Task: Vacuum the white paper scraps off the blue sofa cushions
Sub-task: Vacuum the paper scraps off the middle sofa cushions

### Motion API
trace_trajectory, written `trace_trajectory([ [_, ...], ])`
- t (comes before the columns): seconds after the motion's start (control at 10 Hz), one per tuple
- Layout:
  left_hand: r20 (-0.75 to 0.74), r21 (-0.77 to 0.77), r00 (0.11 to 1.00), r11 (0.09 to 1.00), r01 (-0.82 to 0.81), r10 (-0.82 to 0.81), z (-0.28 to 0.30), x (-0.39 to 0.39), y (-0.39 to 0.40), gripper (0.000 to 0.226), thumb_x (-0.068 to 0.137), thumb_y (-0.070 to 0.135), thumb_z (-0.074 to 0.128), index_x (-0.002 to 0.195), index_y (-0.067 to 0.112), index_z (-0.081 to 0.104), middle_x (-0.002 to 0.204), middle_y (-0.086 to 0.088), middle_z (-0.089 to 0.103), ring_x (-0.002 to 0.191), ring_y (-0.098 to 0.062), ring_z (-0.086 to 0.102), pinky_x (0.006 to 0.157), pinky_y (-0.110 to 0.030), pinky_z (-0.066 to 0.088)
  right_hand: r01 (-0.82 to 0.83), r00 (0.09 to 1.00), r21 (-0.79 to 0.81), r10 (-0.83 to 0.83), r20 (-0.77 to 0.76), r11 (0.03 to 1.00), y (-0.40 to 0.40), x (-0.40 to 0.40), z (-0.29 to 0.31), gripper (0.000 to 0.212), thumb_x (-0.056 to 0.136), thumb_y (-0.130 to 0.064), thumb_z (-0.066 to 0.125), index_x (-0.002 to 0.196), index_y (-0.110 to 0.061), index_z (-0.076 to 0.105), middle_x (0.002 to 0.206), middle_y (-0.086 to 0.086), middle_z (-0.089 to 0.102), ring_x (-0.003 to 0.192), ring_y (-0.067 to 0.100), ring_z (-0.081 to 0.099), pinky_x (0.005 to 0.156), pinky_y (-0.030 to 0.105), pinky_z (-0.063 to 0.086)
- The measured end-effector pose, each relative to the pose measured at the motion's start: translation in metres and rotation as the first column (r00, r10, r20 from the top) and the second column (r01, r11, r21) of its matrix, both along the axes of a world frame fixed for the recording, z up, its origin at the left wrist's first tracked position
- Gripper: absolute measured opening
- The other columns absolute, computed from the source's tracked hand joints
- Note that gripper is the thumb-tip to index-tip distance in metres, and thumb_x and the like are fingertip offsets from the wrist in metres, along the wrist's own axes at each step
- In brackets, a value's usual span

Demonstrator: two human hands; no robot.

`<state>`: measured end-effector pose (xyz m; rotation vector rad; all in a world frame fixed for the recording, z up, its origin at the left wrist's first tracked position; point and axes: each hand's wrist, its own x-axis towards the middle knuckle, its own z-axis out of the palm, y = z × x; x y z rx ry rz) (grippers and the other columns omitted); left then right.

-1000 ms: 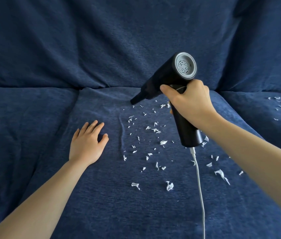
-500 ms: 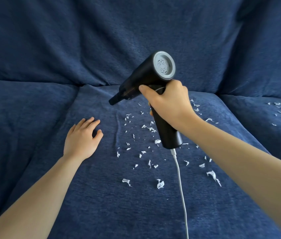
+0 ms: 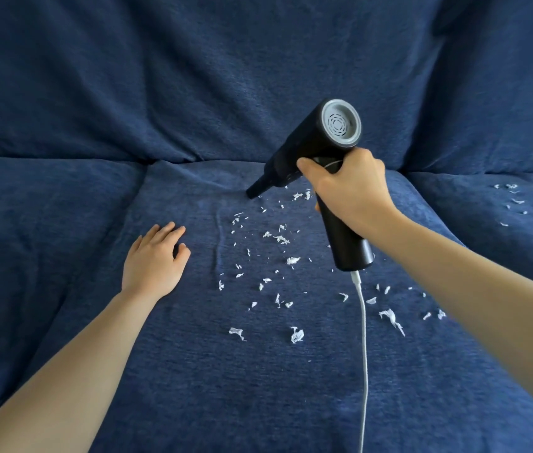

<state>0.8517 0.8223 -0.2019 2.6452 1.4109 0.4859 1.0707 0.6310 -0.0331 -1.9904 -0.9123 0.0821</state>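
Vacuum (image 3: pixel 316 148): black handheld unit, pistol-shaped, held above the middle seat cushion; grey vented rear cap turned toward the camera at 1 o'clock of centre; narrow nozzle (image 3: pixel 253 192) angled down toward 8 o'clock, tip at or just above the fabric near the rear of the cushion, contact not certain.
Right hand (image 3: pixel 351 191): wrapped around the vacuum's grip, fingers curled tight on the handle, thumb across its front; forearm entering from 4 o'clock.
Left hand (image 3: pixel 154 259): palm down, flat on the middle cushion at 9 o'clock of the scrap patch; fingers loosely spread, holding nothing; just beside a raised crease in the fabric.
Cable (image 3: pixel 364 354): white, plugged into the base of the handle, hanging down toward 6 o'clock and out of frame.
Paper scraps (image 3: pixel 293 260): white, small and torn, scattered over the middle cushion from just beside the nozzle tip down to 6 o'clock; larger curled pieces nearest the camera; some under and to the right of the handle.
Second scrap group (image 3: pixel 520 204): fewer bits on the right seat cushion at 3 o'clock, well apart from the nozzle.
Sofa (image 3: pixel 193 76): dark blue textured fabric, back cushions filling the 12 o'clock half; left seat cushion at 9 o'clock.
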Motion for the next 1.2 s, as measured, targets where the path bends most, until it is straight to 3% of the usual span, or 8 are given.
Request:
trace_trajectory([
  [0.2, -0.023, -0.012, 1.000, 1.000, -0.011, 0.011, 0.000, -0.002, -0.006, 0.047, 0.100, 0.031, 0.032, 0.146, 0.021, 0.038, 0.155, -0.001, 0.030, 0.146, -0.022, 0.020, 0.118, -0.043, 0.018, 0.065, 0.998, -0.003, -0.065, 0.020, 0.998, -0.015, 0.006, 0.003, 0.042, 0.084, -0.051, 0.066, 0.062, -0.017, 0.055, 0.064, 0.004, 0.066, 0.070, 0.026, 0.070, 0.077, 0.033, 0.057],
  [0.3, -0.024, -0.032, 1.000, 0.999, -0.013, 0.012, 0.000, -0.005, -0.011, 0.048, 0.101, 0.033, 0.032, 0.147, 0.021, 0.035, 0.156, 0.000, 0.027, 0.146, -0.022, 0.018, 0.118, -0.043, 0.016, 0.063, 0.997, -0.019, -0.063, 0.034, 0.998, -0.024, 0.003, 0.006, 0.044, 0.084, -0.052, 0.066, 0.061, -0.017, 0.054, 0.067, 0.006, 0.066, 0.078, 0.026, 0.069, 0.074, 0.030, 0.052],
  [0.8, -0.068, -0.034, 0.998, 0.999, -0.015, 0.012, 0.003, -0.027, -0.051, 0.054, 0.099, 0.042, 0.030, 0.150, 0.026, 0.026, 0.159, 0.005, 0.017, 0.148, -0.018, 0.011, 0.119, -0.039, 0.011, -0.131, 0.990, -0.023, 0.132, 0.049, 0.991, -0.043, -0.053, 0.011, 0.045, 0.086, -0.047, 0.068, 0.056, -0.015, 0.053, 0.064, 0.009, 0.067, 0.087, 0.027, 0.067, 0.084, 0.036, 0.054],
  [1.1, -0.060, -0.018, 0.998, 1.000, -0.026, 0.025, 0.001, -0.029, -0.057, 0.053, 0.099, 0.042, 0.030, 0.150, 0.025, 0.028, 0.159, 0.005, 0.020, 0.147, -0.017, 0.013, 0.119, -0.039, 0.013, 0.023, 0.994, -0.050, -0.018, 0.107, 0.998, -0.054, -0.010, 0.009, 0.046, 0.084, -0.053, 0.065, 0.060, -0.016, 0.053, 0.070, 0.007, 0.067, 0.083, 0.027, 0.065, 0.072, 0.030, 0.046],
  [1.2, -0.064, -0.016, 0.997, 0.999, -0.034, 0.033, 0.000, -0.030, -0.057, 0.053, 0.099, 0.042, 0.030, 0.150, 0.026, 0.028, 0.159, 0.006, 0.020, 0.147, -0.017, 0.013, 0.119, -0.039, 0.013, 0.046, 0.994, -0.051, -0.040, 0.104, 0.998, -0.056, 0.001, 0.006, 0.047, 0.084, -0.056, 0.064, 0.063, -0.015, 0.057, 0.072, 0.010, 0.069, 0.086, 0.028, 0.066, 0.079, 0.034, 0.051],
])
